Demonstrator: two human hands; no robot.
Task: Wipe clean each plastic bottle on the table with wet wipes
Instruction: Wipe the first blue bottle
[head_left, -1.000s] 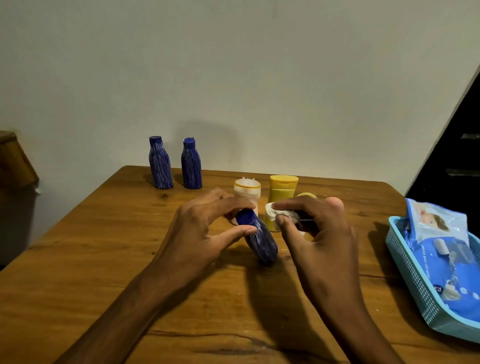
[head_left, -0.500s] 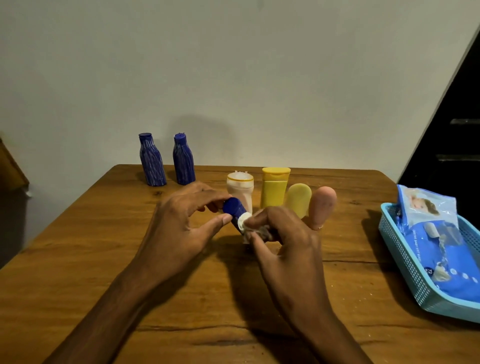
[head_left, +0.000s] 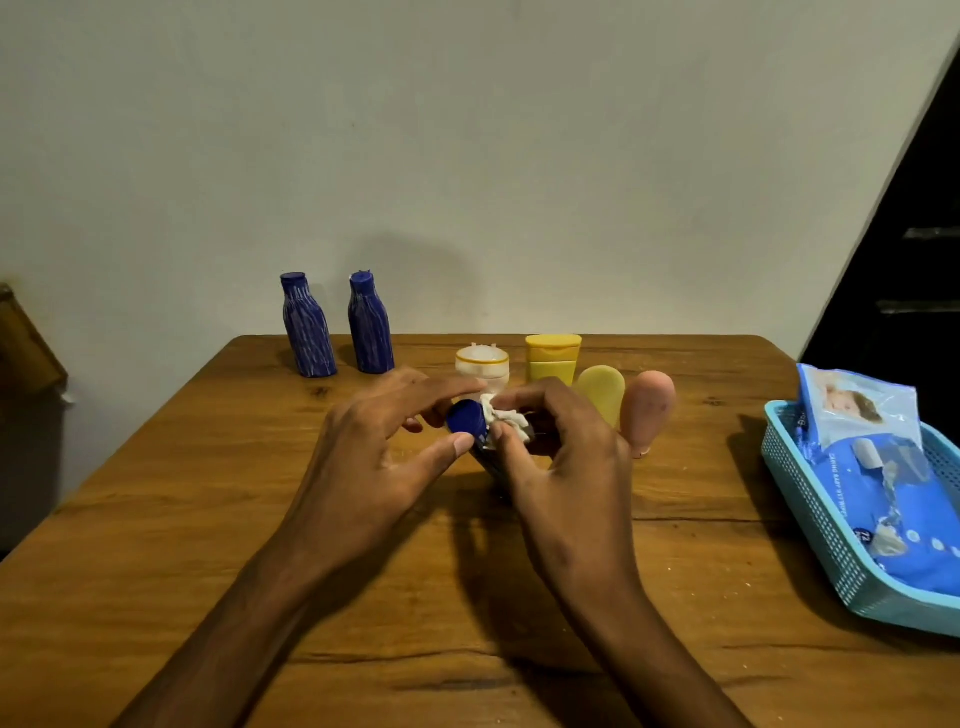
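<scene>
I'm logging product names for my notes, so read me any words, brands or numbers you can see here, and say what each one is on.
"72": on the lower end of the blue wet wipes pack lying in the blue basket.
A white line of capitals on the same pack seems to say "CARING BABY WET WIPES", too blurred to be sure.
Bottles: no readable text.
</scene>
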